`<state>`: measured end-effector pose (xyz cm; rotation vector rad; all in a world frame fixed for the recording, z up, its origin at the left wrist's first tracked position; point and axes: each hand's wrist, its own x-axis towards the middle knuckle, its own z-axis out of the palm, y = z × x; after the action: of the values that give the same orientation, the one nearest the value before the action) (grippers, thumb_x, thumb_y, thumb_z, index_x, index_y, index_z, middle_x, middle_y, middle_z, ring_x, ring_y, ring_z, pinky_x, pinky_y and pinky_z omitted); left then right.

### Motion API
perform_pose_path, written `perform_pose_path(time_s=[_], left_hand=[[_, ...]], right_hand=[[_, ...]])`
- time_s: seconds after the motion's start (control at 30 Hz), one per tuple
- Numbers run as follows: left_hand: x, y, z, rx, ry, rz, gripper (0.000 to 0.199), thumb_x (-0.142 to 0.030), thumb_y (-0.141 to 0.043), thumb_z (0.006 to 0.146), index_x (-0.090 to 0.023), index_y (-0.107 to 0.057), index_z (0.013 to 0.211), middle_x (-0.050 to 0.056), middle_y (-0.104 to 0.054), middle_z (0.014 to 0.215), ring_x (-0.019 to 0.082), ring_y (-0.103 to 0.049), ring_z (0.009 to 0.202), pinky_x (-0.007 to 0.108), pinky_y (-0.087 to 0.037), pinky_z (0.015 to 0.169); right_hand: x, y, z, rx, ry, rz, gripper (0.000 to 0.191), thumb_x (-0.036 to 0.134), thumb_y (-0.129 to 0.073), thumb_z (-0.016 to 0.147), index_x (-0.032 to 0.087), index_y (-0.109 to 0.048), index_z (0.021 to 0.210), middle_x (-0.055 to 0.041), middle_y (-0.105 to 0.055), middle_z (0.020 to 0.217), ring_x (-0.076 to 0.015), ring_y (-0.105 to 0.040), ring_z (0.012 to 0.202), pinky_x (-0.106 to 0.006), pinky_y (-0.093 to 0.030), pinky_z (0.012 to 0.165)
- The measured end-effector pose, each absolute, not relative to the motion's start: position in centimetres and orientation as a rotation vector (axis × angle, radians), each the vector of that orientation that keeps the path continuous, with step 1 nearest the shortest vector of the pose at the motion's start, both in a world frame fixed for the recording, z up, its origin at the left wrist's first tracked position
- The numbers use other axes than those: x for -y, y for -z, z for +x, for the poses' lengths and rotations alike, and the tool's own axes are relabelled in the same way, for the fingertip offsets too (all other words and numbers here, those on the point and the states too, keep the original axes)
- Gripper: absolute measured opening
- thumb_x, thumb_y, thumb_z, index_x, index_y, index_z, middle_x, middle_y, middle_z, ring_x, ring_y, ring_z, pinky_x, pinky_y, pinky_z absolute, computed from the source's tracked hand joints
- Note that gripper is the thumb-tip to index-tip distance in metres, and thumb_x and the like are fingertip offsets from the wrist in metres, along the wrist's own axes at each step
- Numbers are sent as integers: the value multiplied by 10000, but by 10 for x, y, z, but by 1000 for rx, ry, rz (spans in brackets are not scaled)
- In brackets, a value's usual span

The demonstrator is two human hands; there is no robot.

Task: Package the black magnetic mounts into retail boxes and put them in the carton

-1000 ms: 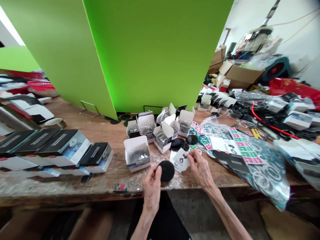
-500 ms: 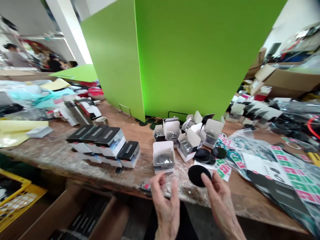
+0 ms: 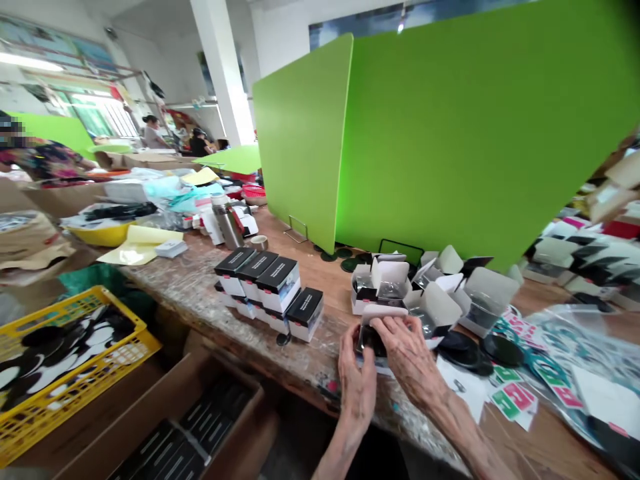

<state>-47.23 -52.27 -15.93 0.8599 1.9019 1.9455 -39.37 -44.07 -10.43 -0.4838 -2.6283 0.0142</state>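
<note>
Because the open white-flapped carton (image 3: pixel 383 311) on the workbench (image 3: pixel 335 288) apparently needs steadying, left hand (image 3: pixel 357 380) is clamped on its near-left side, right hand (image 3: pixel 410 350) bent over its mouth, dark piece (image 3: pixel 372 339) inside mostly hidden, right grip can't tell.

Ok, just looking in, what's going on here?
A person's left hand is at the near left of an open carton; the right hand has its fingers over the opening. More open cartons stand behind. Closed black-topped cartons are stacked to the left.
</note>
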Motion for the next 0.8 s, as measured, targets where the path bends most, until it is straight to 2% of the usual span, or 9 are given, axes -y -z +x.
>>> perform_pose_path(time_s=[0.13, 0.27, 0.4, 0.47, 0.53, 0.63, 0.7, 0.8], left_hand=[[524, 157, -474, -1896, -1941, 859, 424, -173, -447, 810, -158, -504, 1229, 126, -569, 1245, 235, -534, 1157, 446, -386, 1043], [524, 157, -477, -1854, -1935, 852, 405, -196, -454, 831, -160, -501, 1232, 124, -578, 1239, 240, -552, 1147, 444, -404, 1031], [526, 156, -477, -1837, -1921, 852, 388, -237, -483, 871, -195, -478, 1256, 99, -580, 1264, 226, -550, 1173, 413, -417, 1027], [529, 156, -477, -1828, -1929, 905, 422, -275, -492, 901, -220, -417, 1314, 90, -568, 1289, 213, -549, 1180, 402, -421, 1027], [531, 158, -478, -1853, -1925, 1023, 449, -305, -492, 923, -235, -375, 1351, 93, -554, 1305, 209, -547, 1180, 406, -421, 1028], [532, 163, -481, -1964, -1901, 1237, 387, -303, -487, 933, -243, -447, 1314, 90, -534, 1307, 216, -510, 1209, 411, -407, 1040], [532, 165, -485, -2011, -1868, 1339, 316, -299, -471, 938, -247, -522, 1246, 83, -520, 1292, 216, -491, 1221, 408, -400, 1045], [530, 162, -497, -1920, -1802, 1321, 285, -303, -442, 946, -247, -533, 1210, 81, -511, 1246, 205, -514, 1176, 403, -421, 1025]], right_hand=[[441, 111, -393, 2575, 74, -458, 471, -3, -328, 814, 132, -518, 1224, -122, -611, 1039, -254, -547, 980, -456, -327, 948], [442, 121, -392, 2396, 180, -479, 390, 50, -338, 886, 90, -516, 1231, -185, -566, 1194, -280, -495, 1103, -446, -353, 944], [446, 129, -386, 2388, 113, -441, 262, 123, -386, 932, 170, -603, 1071, -105, -647, 1094, -282, -500, 1150, -558, -236, 1046], [448, 134, -379, 2358, -51, -418, 287, 146, -376, 940, 182, -568, 1149, -104, -617, 1182, -266, -480, 1204, -552, -249, 1071], [449, 140, -371, 2201, -312, -552, 332, 199, -341, 957, 185, -497, 1249, -123, -539, 1300, -252, -453, 1250, -519, -320, 1065], [448, 147, -366, 1885, -912, -816, 345, 335, -326, 978, 207, -448, 1275, -119, -528, 1307, -230, -496, 1220, -467, -407, 1031], [446, 150, -370, 1741, -1338, -781, 368, 400, -383, 964, 223, -416, 1285, -107, -534, 1307, -216, -512, 1215, -431, -422, 1034], [439, 152, -378, 1599, -1631, -650, 491, 394, -516, 901, 240, -328, 1327, -105, -544, 1285, -215, -543, 1182, -406, -462, 996]])
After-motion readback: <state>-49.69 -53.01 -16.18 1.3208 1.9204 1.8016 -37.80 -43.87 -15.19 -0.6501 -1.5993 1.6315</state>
